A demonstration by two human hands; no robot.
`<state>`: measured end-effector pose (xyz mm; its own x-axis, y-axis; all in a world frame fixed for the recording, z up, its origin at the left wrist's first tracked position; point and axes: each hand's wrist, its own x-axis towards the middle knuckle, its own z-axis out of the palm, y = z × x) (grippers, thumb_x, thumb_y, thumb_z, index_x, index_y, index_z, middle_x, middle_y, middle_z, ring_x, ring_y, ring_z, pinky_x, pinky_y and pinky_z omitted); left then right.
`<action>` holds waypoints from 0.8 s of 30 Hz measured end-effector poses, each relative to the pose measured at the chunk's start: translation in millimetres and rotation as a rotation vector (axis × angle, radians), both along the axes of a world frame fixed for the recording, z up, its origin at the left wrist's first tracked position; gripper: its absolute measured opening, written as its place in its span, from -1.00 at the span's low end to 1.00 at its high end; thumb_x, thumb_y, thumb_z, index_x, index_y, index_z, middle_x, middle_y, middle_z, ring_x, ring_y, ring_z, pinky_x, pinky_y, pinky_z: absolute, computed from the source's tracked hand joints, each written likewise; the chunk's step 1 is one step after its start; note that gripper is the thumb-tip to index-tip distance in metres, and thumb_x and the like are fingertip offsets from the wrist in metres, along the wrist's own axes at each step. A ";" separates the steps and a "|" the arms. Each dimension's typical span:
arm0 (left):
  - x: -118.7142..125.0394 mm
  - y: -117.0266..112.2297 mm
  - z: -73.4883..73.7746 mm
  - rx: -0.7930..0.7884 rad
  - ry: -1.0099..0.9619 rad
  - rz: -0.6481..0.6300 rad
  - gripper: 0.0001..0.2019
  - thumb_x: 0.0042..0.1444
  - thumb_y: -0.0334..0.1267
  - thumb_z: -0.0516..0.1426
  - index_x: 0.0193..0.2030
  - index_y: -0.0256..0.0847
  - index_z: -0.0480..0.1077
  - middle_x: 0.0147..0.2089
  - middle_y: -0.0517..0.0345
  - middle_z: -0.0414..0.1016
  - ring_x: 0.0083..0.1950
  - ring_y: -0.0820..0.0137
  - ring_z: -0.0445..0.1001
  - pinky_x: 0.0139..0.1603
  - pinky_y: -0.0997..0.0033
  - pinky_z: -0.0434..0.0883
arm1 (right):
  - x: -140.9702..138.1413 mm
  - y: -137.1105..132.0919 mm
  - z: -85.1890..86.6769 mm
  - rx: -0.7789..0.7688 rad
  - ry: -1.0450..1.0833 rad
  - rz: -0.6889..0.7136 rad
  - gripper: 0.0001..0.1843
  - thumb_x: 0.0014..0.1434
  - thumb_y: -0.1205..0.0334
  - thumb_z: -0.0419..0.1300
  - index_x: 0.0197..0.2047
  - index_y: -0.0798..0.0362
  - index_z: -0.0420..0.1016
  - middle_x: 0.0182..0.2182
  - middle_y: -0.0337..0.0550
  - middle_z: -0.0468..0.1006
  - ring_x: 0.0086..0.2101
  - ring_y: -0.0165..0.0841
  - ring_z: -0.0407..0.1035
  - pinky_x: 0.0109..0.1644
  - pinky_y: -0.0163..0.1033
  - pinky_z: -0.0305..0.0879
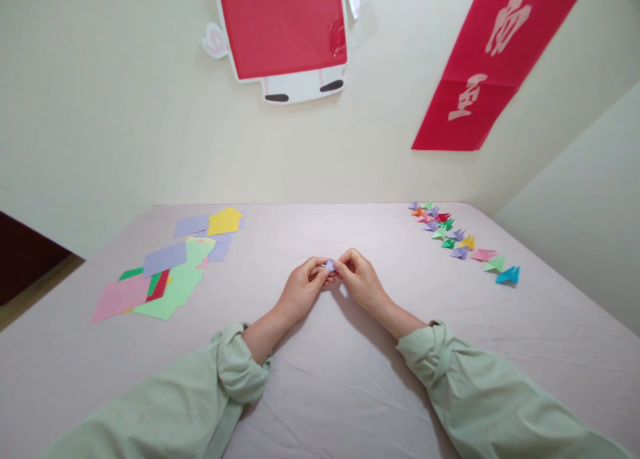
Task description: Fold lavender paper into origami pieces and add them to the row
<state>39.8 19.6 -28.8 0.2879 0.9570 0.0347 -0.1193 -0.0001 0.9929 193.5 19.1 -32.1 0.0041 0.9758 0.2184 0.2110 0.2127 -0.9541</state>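
Between my two hands is a small folded piece of lavender paper (330,265), raised a little over the cloth-covered surface. My left hand (306,284) pinches it from the left, thumb and fingers closed. From the right, my right hand (361,279) grips its other side with thumb and forefinger. Fingers cover most of the paper, so its exact folded shape is hidden.
Loose sheets of coloured paper (170,285) lie overlapping on the left of the pale cloth (320,392). Several small folded paper figures (467,244) form a slanting line on the right. Behind stands a wall (310,159) with red decorations (290,29).
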 end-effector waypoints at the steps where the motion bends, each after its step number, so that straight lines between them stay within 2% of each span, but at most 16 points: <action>1: -0.1 0.1 -0.4 0.001 0.000 -0.003 -0.60 0.04 -0.01 0.24 -0.10 -0.27 0.43 -0.26 0.06 0.60 -0.22 0.36 0.58 -0.10 0.31 0.52 | -0.2 -0.1 0.4 -0.006 0.003 0.000 -0.79 0.15 0.08 0.15 -0.40 0.01 0.28 -0.50 -0.29 0.39 -0.45 -0.37 0.31 -0.35 -0.26 0.24; 8: -0.7 -2.1 3.1 0.012 0.020 -0.008 -0.59 0.05 0.01 0.23 -0.09 -0.27 0.42 -0.25 0.05 0.60 -0.20 0.35 0.58 -0.08 0.30 0.52 | -2.0 -1.6 3.8 -0.004 0.009 -0.017 -0.80 0.14 0.09 0.14 -0.41 0.01 0.28 -0.51 -0.29 0.36 -0.46 -0.37 0.29 -0.36 -0.25 0.22; 16: -1.3 -0.3 -1.8 0.057 0.055 0.000 -0.64 0.11 -0.04 0.19 -0.07 -0.25 0.42 -0.23 0.06 0.60 -0.20 0.37 0.58 -0.09 0.36 0.51 | -3.0 -1.4 -0.2 0.010 0.017 -0.044 -0.81 0.14 0.08 0.15 -0.38 0.00 0.27 -0.49 -0.29 0.36 -0.46 -0.37 0.30 -0.37 -0.25 0.24; 21: -1.0 -0.8 -0.3 0.064 0.062 -0.013 -0.66 0.13 -0.05 0.17 -0.06 -0.24 0.41 -0.20 0.05 0.60 -0.18 0.35 0.59 -0.08 0.35 0.52 | -2.9 0.0 -0.3 -0.045 0.156 0.015 -0.77 0.11 0.07 0.18 -0.23 0.00 0.29 -0.44 -0.28 0.42 -0.43 -0.35 0.39 -0.33 -0.24 0.32; 24: -1.4 -0.2 -0.3 0.066 0.070 -0.009 -0.66 0.13 -0.05 0.17 -0.06 -0.24 0.42 -0.20 0.05 0.60 -0.17 0.34 0.59 -0.07 0.34 0.52 | -1.2 1.8 1.5 -0.059 0.096 0.038 -0.79 0.12 0.07 0.18 -0.29 0.04 0.37 -0.45 -0.25 0.46 -0.44 -0.38 0.36 -0.33 -0.26 0.29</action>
<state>38.4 19.4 -29.1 0.3006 0.9506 0.0770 -0.0502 -0.0648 0.9966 192.3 20.9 -30.7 -0.0147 0.9869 0.1606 0.1111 0.1612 -0.9807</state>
